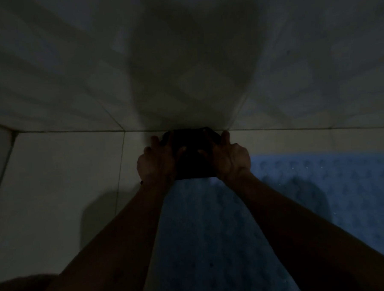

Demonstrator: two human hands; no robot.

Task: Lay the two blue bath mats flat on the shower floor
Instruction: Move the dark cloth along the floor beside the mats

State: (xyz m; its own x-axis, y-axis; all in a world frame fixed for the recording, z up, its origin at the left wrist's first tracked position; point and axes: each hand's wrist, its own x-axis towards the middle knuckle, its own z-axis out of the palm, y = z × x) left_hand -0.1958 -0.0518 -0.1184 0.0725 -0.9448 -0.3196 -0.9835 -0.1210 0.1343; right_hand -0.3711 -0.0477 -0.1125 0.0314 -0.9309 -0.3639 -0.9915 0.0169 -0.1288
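The scene is very dim. One blue bath mat (204,233) runs along the floor between my forearms, from the bottom of the view towards the wall. Its far end appears as a dark, bunched or rolled piece (195,158) at the foot of the wall. My left hand (156,162) grips the left side of that piece and my right hand (230,159) grips the right side, with the thumbs on top. A second blue bath mat (335,186), with a bumpy texture, lies flat on the floor to the right, beside the first.
Pale floor tiles (62,185) lie bare to the left of the mats. The tiled wall (182,68) rises just beyond my hands, with my shadow on it. Another wall edge (0,159) closes the far left corner.
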